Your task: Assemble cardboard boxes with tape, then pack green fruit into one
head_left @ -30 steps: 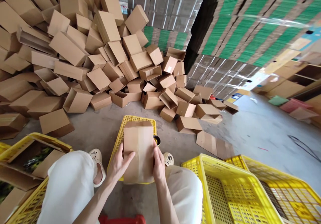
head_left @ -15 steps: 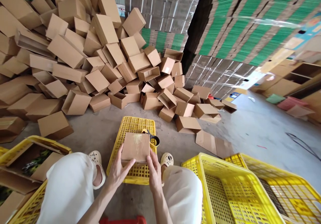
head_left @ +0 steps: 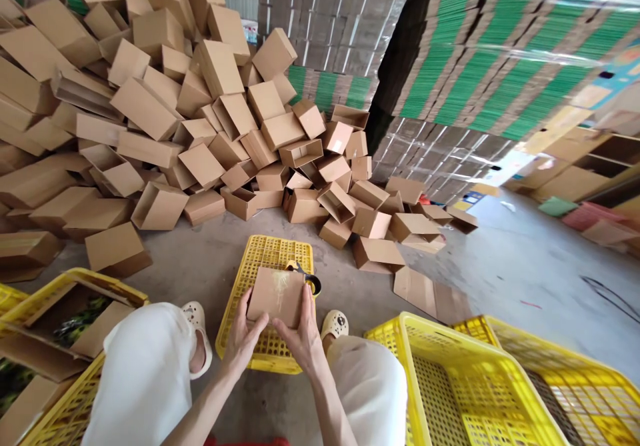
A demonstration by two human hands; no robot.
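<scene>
Between my two hands is a small brown cardboard box with a pale, scuffed patch on its top. My left hand grips its left side, thumb at the near edge. On the right side my right hand holds it the same way, its thumb also at the near edge. Box and hands are over an upturned yellow plastic crate with a perforated surface. A black-handled tool, perhaps a tape dispenser, lies just beyond the box at the crate's right edge and is partly hidden.
A large heap of cardboard boxes spreads across the floor ahead. Yellow crates stand to my right. A yellow crate at my left holds an open carton with dark wrapped contents. Stacks of flattened cardboard rise behind.
The box has turned slightly and tilts a little more in my hands. My right thumb has moved inward along its near edge. The view has shifted slightly.
</scene>
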